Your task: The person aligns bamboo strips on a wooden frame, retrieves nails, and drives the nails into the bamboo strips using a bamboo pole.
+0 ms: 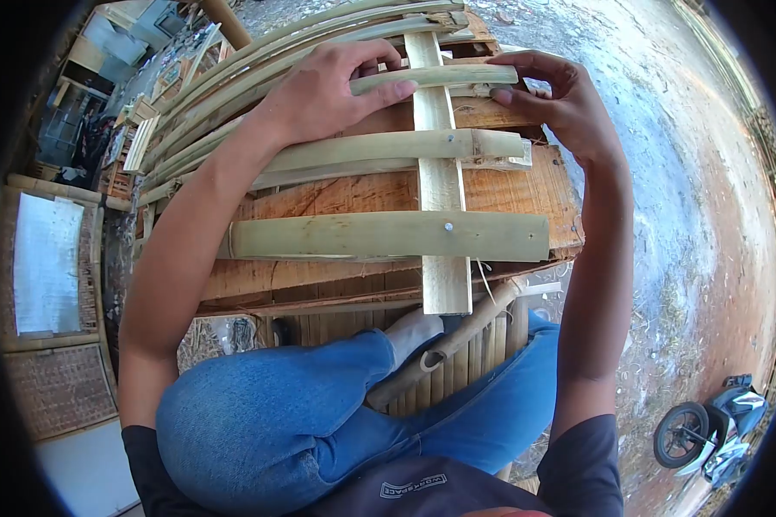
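Observation:
A narrow bamboo slat (461, 76) lies across a pale wooden crosspiece (446, 289). My left hand (341, 86) grips the slat left of the crosspiece, with the thumb along its near edge and the other fingers curled on the far side. At the slat's right end, my right hand (560, 99) pinches it between thumb and fingers. Nearer to me, a wide bamboo slat (336, 234) and a middle bamboo slat (345, 153) cross the same crosspiece, each with a nail head showing there. Beneath them is a brown wooden board (319, 196).
Several more bamboo strips (259, 65) stretch along the far side. Below the board, a bamboo pole (483, 323) slants beside my bent legs in jeans (267, 414). A motorcycle (716, 431) is parked at lower right on bare ground. Woven panels (60, 388) stand at left.

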The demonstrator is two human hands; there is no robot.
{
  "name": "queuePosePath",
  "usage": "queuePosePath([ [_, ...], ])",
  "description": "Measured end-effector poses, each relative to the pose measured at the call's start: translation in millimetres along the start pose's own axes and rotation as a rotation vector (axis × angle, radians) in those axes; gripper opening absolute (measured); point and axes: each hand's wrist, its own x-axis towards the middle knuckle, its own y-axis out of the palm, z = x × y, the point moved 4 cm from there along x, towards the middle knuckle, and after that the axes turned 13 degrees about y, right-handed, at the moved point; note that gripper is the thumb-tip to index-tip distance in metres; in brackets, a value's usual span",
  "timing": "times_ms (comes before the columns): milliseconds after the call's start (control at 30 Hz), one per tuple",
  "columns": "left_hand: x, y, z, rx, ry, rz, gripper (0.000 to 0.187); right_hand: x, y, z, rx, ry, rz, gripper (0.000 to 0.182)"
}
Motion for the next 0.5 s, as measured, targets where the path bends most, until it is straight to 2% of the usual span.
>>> queuePosePath([
  [100, -0.4, 0.8, -0.4, 0.016, -0.047, 0.031, 0.048, 0.4, -3.1, -2.2, -0.051, -0.001, -0.042, 0.034],
  [400, 0.1, 2.6, -2.8, -0.004, 0.029, -0.001, 0.043, 1.2, -1.1, -5.0, -0.035, 0.04, -0.099, 0.04],
  [500, 1.3, 4.0, 0.0, -0.005, 0.043, -0.008, 0.042, 4.1, 1.4, -2.5, -0.176, 0.034, -0.174, 0.033],
])
